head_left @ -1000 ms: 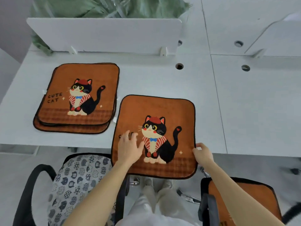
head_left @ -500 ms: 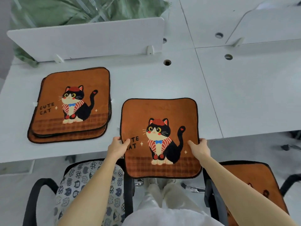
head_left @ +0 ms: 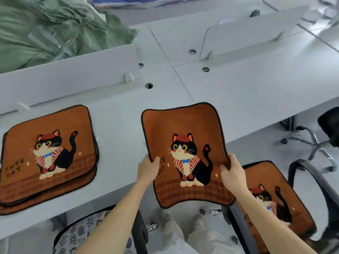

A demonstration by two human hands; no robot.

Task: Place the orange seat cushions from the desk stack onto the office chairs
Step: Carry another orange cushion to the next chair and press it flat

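lifted since 0.5 s ago, the orange cat cushion [head_left: 185,154] now hangs clear of the desk [head_left: 247,99], bowed, over the desk's front edge. left hand [head_left: 147,170] pinches its left edge, thumb on top; right hand [head_left: 233,173] grips its right edge the same way. the stack of cushions [head_left: 47,156] lies at the desk's front left. below right, an office chair [head_left: 311,182] already carries 1 orange cushion [head_left: 269,197]; below left, a chair with a patterned seat [head_left: 77,237] has none.
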